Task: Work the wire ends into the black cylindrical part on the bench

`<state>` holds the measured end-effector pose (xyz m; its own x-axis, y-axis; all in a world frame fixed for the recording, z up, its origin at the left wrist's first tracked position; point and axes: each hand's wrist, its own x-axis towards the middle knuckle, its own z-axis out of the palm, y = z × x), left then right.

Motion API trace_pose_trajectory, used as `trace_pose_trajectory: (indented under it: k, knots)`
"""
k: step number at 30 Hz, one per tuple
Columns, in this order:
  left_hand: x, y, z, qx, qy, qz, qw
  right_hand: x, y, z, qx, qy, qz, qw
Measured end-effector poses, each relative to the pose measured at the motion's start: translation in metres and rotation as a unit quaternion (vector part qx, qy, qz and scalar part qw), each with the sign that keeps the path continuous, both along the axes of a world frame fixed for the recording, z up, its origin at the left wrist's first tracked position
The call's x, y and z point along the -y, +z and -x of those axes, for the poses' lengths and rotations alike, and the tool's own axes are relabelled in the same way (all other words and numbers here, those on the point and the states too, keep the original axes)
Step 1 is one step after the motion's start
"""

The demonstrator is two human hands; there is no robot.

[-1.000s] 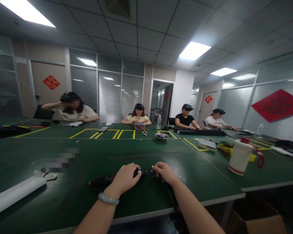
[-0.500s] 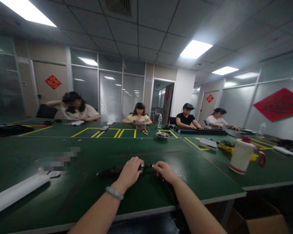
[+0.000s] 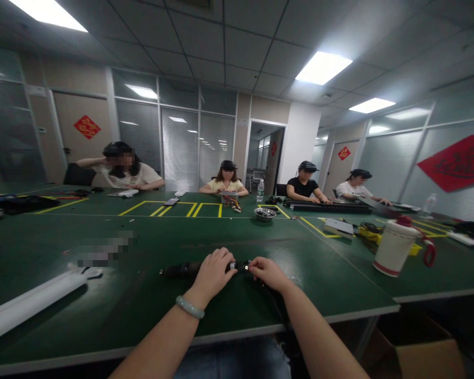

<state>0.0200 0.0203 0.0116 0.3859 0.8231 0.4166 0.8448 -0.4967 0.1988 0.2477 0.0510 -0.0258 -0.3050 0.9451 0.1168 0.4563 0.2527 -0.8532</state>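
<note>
dark tool point(image 3: 177, 270): middle hidden under left hand point(image 3: 213, 271) | table patch point(image 3: 106, 248): blurred | white strip point(image 3: 31, 302): cut by left edge

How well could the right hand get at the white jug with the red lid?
Probably yes, with a stretch: only bare green table lies between the right hand and the white jug. But the hand is pinching the black device.

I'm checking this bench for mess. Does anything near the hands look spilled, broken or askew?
Nothing stands out. The left hand and right hand grip a black tool lying on the green table, and the white jug at the right stands upright.
</note>
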Motion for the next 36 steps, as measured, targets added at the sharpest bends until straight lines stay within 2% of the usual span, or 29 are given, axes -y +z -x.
trace_pose_trajectory:
  k: [6, 12, 16, 19, 22, 30, 36]
  knots:
    - [0.004, 0.000, -0.006, -0.005, -0.020, -0.030, 0.999, -0.003, -0.002, -0.002, -0.007, -0.004, 0.024, 1.000]
    - [-0.004, -0.001, -0.024, -0.031, -0.047, -0.009, 0.998, -0.005, -0.005, 0.002, 0.035, -0.061, -0.009, 0.997]
    - [-0.012, -0.001, -0.039, -0.060, -0.017, 0.007, 0.998, -0.006, -0.005, 0.003, 0.085, -0.089, -0.075, 0.990]
    - [-0.017, -0.003, -0.043, -0.071, 0.013, 0.020, 0.997, -0.008, -0.006, 0.002, 0.093, -0.102, -0.080, 0.987]
    - [-0.017, -0.004, -0.041, -0.070, 0.009, 0.019, 0.997, -0.009, -0.009, 0.002, 0.090, -0.115, -0.077, 0.986]
    - [-0.007, -0.003, -0.025, -0.036, -0.072, 0.023, 0.996, -0.001, -0.005, 0.002, 0.122, -0.055, -0.100, 0.986]
    - [-0.011, -0.006, -0.020, -0.009, -0.083, 0.029, 0.996, 0.000, -0.001, 0.002, 0.108, -0.034, -0.106, 0.988]
